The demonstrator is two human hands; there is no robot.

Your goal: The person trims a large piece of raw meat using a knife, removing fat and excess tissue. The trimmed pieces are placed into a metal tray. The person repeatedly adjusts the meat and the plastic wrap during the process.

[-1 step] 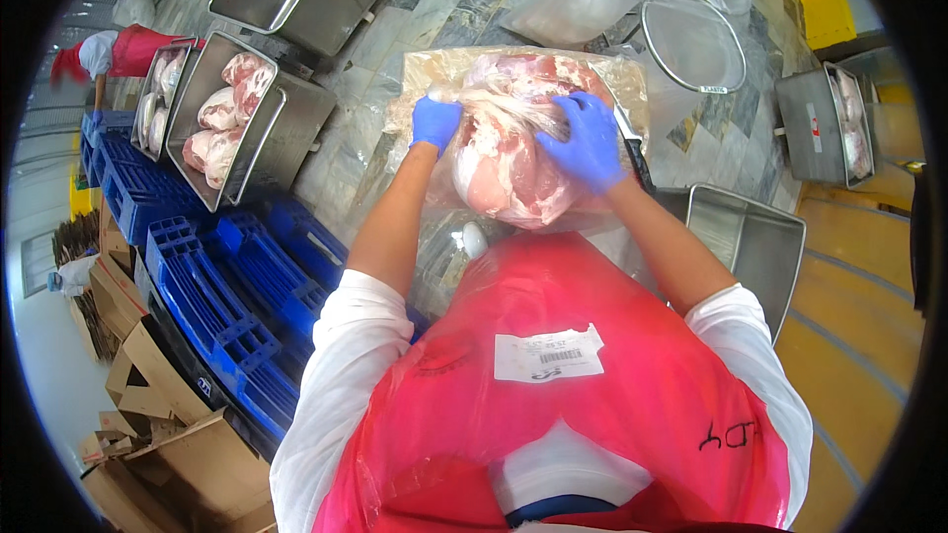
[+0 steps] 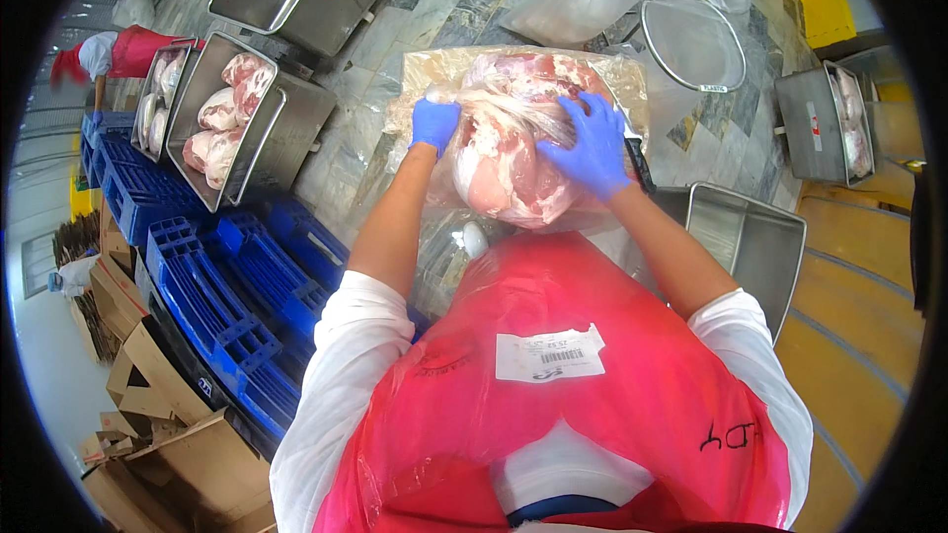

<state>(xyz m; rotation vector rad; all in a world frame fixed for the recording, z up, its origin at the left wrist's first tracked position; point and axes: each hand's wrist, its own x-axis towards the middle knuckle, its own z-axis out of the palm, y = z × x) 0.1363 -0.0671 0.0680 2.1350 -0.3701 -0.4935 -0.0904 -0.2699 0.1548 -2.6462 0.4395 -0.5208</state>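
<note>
Large pieces of raw pink meat (image 2: 513, 163) with white fat lie in front of me, with clear plastic film (image 2: 484, 102) drawn over part of them. At their left side my left hand (image 2: 435, 124), in a blue glove, is closed on a bunched edge of the film. My right hand (image 2: 594, 146), also blue-gloved, rests on the right side of the meat with fingers spread. Just beyond its wrist shows the black handle of a knife (image 2: 640, 166); the hand hides most of the blade. Brown cardboard (image 2: 420, 74) covered in clear plastic lies underneath.
Steel bins of meat (image 2: 262, 148) stand left, near blue plastic pallets (image 2: 212, 286) and cardboard boxes (image 2: 188, 434). Hoops with clear bags (image 2: 691, 44) stand far right. Nearer on the right is a steel tub (image 2: 760, 237). A co-worker in a red apron (image 2: 143, 51) is far left.
My right hand has shifted slightly and its fingers have spread wider, covering more of the knife blade. My left hand keeps its place on the film.
</note>
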